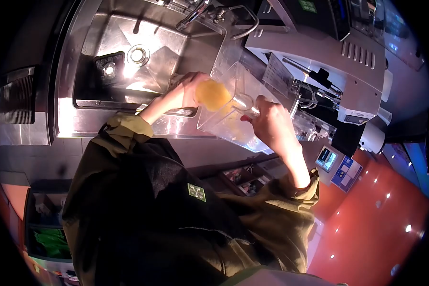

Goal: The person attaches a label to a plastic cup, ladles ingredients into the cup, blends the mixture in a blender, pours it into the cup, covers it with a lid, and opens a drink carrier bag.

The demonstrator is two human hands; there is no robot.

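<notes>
Near the sink's right edge, my left hand (188, 89) is wrapped round a container of yellow contents (213, 95), whose exact shape is hard to make out. My right hand (273, 125) grips a clear scoop or handled tool (243, 101), its clear end close beside the yellow contents. Below both hands is a clear plastic bin (214, 123), tilted in view, with some yellow pieces (233, 127) inside.
At the upper left is a steel sink (114, 35) with a drain (137, 56) and a black object (109, 68). A faucet (193, 15) stands behind it. A steel machine (319, 52) occupies the right, and a small screen (326, 158) sits lower right.
</notes>
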